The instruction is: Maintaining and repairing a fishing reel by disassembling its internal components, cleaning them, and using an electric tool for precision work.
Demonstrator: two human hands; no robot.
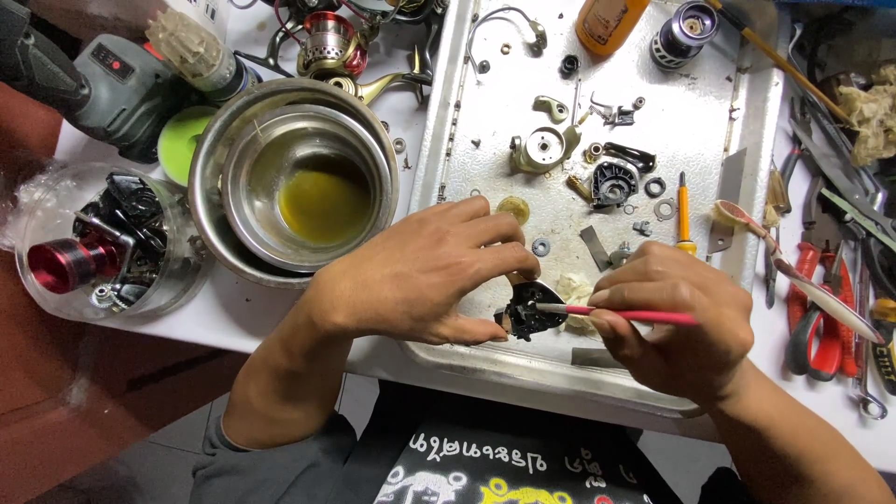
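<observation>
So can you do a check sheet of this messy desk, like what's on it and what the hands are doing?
Surface: metal tray on a white table, both crowded.
Job's things: small black reel part, held over the tray; thin red-handled tool, its tip on the part.
Clutter: nested steel bowls with yellowish liquid, clear tub of parts, gears, washers and screws on the tray, orange bottle, pliers at the right edge.
Grips: left hand pinches the black part; right hand holds the red-handled tool.
Cables: nothing seen.
Surroundings: grey power tool top left, rag top right.
</observation>
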